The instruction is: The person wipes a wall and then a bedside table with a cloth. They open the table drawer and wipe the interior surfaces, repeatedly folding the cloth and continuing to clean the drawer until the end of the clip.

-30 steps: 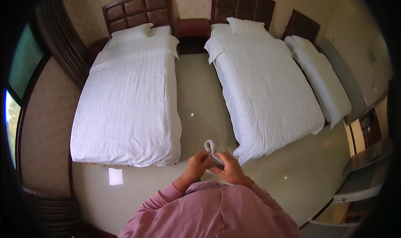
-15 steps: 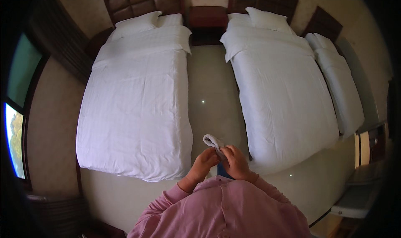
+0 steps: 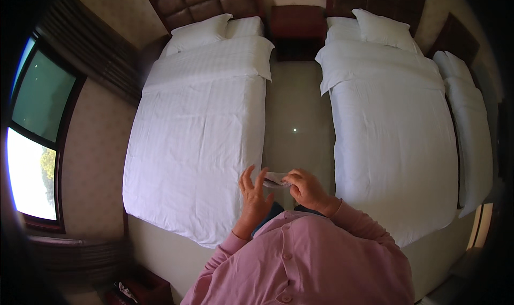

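Note:
A small folded whitish-grey cloth [image 3: 274, 180] hangs in front of my body, above the gap between two beds. The fingers of my right hand [image 3: 308, 190] pinch its right end. My left hand [image 3: 254, 200] is at the cloth's left end, fingers spread and pointing up; whether a fingertip touches the cloth is hard to make out. To the left of my hands lies a bed [image 3: 198, 139] under a smooth white cover, to the right a second white-covered bed [image 3: 393, 144].
A dark red nightstand [image 3: 297, 22] stands between the headboards. Beyond the right bed is a narrow white-covered bed [image 3: 467, 134]. A window [image 3: 40, 123] with a dark curtain [image 3: 88, 40] is on the left. Dark red furniture [image 3: 142, 286] stands low at the lower left. Shiny floor [image 3: 298, 107] separates the beds.
My left hand has come off the cloth's middle and its fingers have spread. The cloth, upright and looped before, now lies flatter, sideways from my right hand. The view has turned left.

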Available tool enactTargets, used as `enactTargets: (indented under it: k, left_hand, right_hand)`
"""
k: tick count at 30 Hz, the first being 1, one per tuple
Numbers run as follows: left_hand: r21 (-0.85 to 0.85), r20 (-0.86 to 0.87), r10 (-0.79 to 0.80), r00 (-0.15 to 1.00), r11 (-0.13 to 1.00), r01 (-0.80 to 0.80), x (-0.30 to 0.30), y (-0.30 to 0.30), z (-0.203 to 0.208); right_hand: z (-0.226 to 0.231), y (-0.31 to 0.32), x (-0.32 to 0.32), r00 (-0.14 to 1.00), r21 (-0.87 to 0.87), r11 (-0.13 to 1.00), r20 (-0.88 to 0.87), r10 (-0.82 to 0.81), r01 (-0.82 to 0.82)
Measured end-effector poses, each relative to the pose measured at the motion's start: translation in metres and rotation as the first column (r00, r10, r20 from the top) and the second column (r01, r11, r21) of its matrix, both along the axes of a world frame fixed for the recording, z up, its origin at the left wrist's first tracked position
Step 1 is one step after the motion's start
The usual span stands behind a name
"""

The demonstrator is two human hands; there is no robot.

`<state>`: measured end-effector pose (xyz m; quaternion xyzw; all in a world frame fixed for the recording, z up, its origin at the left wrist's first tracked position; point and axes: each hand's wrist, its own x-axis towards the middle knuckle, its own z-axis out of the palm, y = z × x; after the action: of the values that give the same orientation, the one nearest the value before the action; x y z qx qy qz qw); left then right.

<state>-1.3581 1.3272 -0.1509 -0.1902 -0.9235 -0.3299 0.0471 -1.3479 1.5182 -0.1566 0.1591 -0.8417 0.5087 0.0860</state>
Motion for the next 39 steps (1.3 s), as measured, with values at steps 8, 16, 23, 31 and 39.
enactTargets:
  k: [8, 16, 23, 31, 39]
  left_hand:
    - [0.039, 0.238, -0.156, 0.959, 0.988, 0.151, -0.093, 0.035, -0.03]
    - [0.309, 0.224, -0.267, 0.937, 0.932, 0.191, -0.255, 0.093, -0.035]
    - [0.389, 0.185, -0.354, 0.917, 0.883, 0.263, -0.384, 0.135, -0.023]
    - [0.411, 0.254, -0.341, 0.905, 0.885, 0.218, -0.464, 0.147, -0.032]
    - [0.328, 0.357, -0.072, 0.931, 0.943, -0.053, -0.549, 0.142, -0.044]
  right_hand:
    - [-0.013, 0.054, -0.071, 0.996, -0.039, 0.996, 0.047, -0.079, 0.081]
    - [-0.01, 0.118, -0.182, 0.947, 0.07, 0.949, 0.075, -0.313, 0.309]
    - [-0.005, 0.151, -0.284, 0.918, 0.191, 0.898, -0.049, -0.394, 0.396]
    - [-0.021, 0.17, -0.375, 0.93, 0.214, 0.916, 0.068, -0.361, 0.34]
    - [-0.041, 0.181, -0.526, 0.985, 0.147, 0.981, 0.092, -0.144, 0.13]
